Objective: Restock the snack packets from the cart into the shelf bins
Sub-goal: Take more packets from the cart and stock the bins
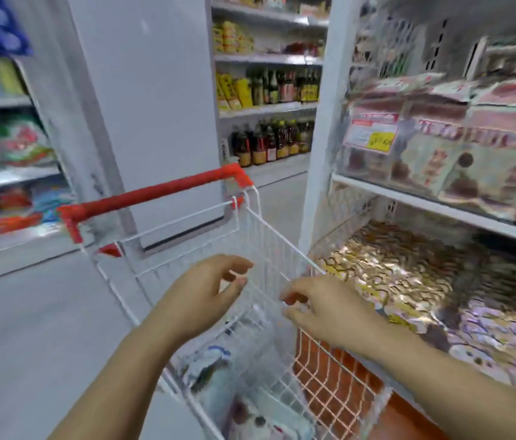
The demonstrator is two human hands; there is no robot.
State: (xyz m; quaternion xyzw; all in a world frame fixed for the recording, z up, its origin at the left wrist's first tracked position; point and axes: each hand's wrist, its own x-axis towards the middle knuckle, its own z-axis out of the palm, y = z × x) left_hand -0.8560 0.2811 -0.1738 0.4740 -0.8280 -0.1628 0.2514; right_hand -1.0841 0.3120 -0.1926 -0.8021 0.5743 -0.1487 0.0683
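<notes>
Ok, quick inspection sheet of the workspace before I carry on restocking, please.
Surface: grey floor; white wire cart stands on it.
Job's things: packets lie in the cart bottom; gold packets fill the lower shelf bin at right.
Clutter: nothing seen.
Grippers: left hand loosely curled, empty, over the cart; right hand at the cart rim, grip unclear.
Cables: nothing seen.
Surroundings: bottles on far shelves; bagged goods on left shelves.
</notes>
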